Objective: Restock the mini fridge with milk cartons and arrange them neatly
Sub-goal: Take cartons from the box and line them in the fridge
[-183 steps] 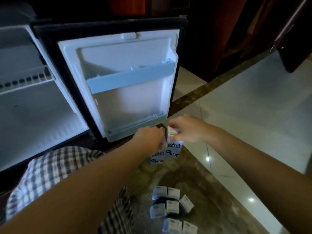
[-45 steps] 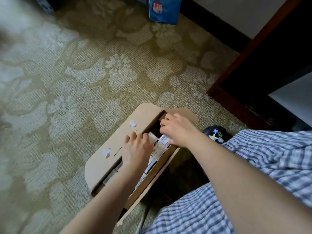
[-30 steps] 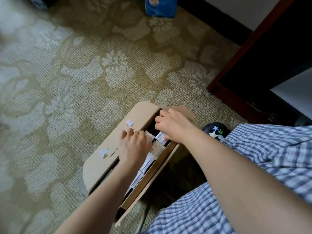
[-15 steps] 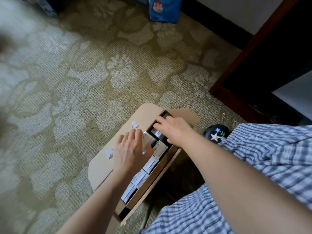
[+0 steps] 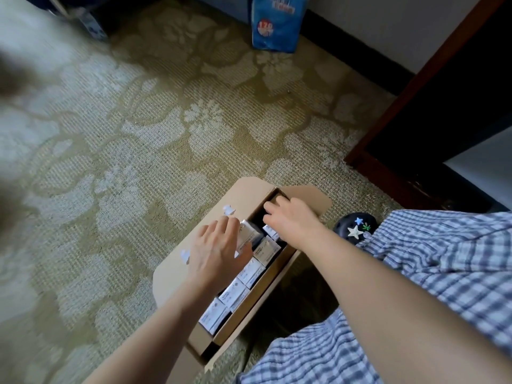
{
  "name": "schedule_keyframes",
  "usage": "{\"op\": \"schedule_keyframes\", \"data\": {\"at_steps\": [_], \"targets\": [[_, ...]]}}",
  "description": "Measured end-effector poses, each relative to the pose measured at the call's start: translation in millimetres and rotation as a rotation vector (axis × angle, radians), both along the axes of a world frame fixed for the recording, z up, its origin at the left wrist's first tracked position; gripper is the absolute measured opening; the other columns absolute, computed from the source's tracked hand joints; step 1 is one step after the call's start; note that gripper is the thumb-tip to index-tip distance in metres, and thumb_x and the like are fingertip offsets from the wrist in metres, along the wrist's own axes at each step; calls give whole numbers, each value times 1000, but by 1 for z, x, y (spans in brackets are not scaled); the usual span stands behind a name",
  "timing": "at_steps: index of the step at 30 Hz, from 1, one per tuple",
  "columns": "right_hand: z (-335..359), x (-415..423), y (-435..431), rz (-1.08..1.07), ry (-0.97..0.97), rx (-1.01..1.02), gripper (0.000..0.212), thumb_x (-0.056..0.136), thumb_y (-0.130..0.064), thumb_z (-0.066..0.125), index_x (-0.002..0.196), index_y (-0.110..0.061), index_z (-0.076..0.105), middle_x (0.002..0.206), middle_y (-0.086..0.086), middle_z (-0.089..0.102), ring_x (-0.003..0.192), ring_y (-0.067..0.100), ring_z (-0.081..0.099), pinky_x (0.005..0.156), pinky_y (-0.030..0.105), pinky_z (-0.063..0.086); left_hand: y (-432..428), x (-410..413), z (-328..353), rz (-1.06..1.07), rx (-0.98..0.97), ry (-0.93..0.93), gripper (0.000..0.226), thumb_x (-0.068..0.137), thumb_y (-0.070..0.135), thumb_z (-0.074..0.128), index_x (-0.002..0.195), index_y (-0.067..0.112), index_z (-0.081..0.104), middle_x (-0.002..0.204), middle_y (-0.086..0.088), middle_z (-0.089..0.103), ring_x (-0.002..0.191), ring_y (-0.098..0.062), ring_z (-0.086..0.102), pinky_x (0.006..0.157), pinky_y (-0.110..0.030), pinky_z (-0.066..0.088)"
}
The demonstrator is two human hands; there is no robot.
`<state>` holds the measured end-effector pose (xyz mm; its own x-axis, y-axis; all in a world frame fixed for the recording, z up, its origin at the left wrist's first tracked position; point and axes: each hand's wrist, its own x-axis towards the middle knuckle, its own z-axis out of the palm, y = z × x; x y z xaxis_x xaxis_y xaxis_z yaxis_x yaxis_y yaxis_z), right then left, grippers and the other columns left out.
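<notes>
An open cardboard box (image 5: 177, 270) lies on the carpet, packed with a row of white milk cartons (image 5: 235, 293). My left hand (image 5: 219, 250) grips one milk carton (image 5: 249, 232) that stands raised above the row, near the box's middle. My right hand (image 5: 293, 220) reaches into the far end of the box with its fingers curled down into the dark gap, above another carton top (image 5: 270, 231). Whether it holds anything is hidden. The mini fridge is out of view.
Patterned green carpet (image 5: 138, 134) spreads to the left and beyond the box. A blue bag (image 5: 277, 23) stands by the far wall. A dark wooden frame (image 5: 415, 92) rises at the right. My checked clothing (image 5: 443, 273) and a dark shoe with star charms (image 5: 356, 225) lie beside the box.
I have turned from the fridge to the box on the carpet. Over the last second my left hand has raised one carton out of the row, and my right hand has shifted to the box's far end.
</notes>
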<state>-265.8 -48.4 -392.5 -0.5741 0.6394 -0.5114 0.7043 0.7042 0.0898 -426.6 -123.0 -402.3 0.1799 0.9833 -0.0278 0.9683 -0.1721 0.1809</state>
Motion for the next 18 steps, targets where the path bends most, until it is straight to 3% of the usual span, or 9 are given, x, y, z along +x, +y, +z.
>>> {"op": "schedule_keyframes", "data": {"at_steps": [5, 11, 18], "targets": [[27, 10, 6, -44, 96, -16, 39, 92, -23, 58, 128, -19, 43, 130, 8, 47, 118, 30, 49, 87, 37, 43, 14, -1, 25, -15, -9, -57, 34, 79, 44, 51, 90, 12, 56, 79, -1, 59, 60, -19, 59, 52, -29, 44], [59, 23, 0, -69, 146, 17, 41, 88, -20, 64, 124, -17, 47, 114, 8, 58, 101, 26, 60, 85, 41, 51, 37, 4, 68, -56, 37, -111, 36, 87, 38, 58, 107, 8, 54, 96, -5, 55, 69, -23, 55, 51, -31, 42], [132, 58, -9, -124, 309, 143, 33, 90, -25, 61, 119, -18, 46, 106, 3, 60, 94, 24, 63, 79, 35, 51, 55, 24, 125, -285, 91, -144, 57, 80, 58, 21, 107, 16, 49, 95, 5, 48, 66, -17, 54, 48, -32, 49]]}}
